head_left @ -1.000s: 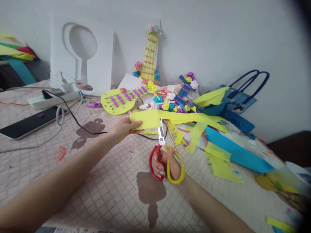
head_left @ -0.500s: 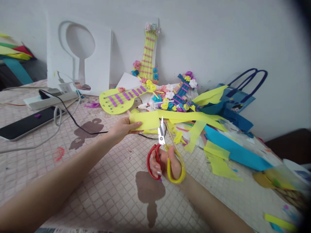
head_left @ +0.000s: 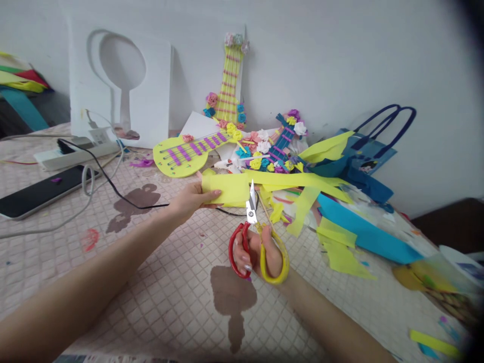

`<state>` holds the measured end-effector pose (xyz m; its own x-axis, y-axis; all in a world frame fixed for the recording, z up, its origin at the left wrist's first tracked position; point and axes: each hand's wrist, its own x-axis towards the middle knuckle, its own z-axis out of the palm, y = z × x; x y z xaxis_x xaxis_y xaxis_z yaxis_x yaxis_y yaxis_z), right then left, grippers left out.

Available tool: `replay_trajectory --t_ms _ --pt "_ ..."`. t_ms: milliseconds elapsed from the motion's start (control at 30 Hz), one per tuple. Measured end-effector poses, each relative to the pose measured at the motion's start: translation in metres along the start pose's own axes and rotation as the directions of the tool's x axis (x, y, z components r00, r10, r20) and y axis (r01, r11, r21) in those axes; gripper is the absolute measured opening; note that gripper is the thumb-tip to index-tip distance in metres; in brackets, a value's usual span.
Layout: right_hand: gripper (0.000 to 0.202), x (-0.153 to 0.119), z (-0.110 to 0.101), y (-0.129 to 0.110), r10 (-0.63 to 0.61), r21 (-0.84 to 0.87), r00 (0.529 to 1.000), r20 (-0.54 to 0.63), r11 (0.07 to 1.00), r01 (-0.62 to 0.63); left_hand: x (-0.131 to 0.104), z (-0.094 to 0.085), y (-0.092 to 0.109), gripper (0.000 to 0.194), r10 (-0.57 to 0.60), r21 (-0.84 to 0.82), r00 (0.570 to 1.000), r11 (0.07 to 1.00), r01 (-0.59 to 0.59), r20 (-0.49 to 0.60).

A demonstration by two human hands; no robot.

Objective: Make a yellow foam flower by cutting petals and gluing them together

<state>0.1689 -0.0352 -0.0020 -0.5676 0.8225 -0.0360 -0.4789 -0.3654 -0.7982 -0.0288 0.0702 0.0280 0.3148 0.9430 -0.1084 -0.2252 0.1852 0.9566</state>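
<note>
My left hand [head_left: 193, 197] pinches a folded piece of yellow crepe paper [head_left: 229, 189] between thumb and fingers, holding it above the table. My right hand [head_left: 260, 252] has its thumb and fingers through the handles of a pair of scissors [head_left: 251, 210], one loop red and one yellow. The blades look almost closed and point up at the right edge of the paper. A long yellow paper strip [head_left: 298, 178] runs off to the right behind the blade tips; whether it still joins the held piece is hard to tell.
Beyond my hands lies a yellow paper guitar [head_left: 181, 157] beside a pile of paper flowers [head_left: 263, 147]. Blue crepe paper [head_left: 366, 233] and yellow scraps [head_left: 342, 252] lie on the right, near a blue bag [head_left: 372, 151]. A phone [head_left: 45, 192], cables and a power strip [head_left: 77, 153] occupy the left.
The view has shifted very slightly. Under the held yellow paper, the lower edge now shows fuller near the blades. Both hands keep nearly the same place and grip.
</note>
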Motion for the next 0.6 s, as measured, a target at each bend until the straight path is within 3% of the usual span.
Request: replay_trajectory --t_ms 433,600 --pt "0.056 0.0043 -0.0073 0.0066 -0.054 -0.014 0.998 0.012 0.998 0.054 0.0025 -0.0037 0.0007 0.042 0.025 -0.015 1.000 1.000 -0.025 -0.004" --pt "0.063 0.0005 -0.0006 0.0013 -0.010 -0.002 1.000 0.016 1.000 0.010 0.0016 -0.0022 0.0011 0.045 0.019 0.013 1.000 1.000 -0.019 -0.009"
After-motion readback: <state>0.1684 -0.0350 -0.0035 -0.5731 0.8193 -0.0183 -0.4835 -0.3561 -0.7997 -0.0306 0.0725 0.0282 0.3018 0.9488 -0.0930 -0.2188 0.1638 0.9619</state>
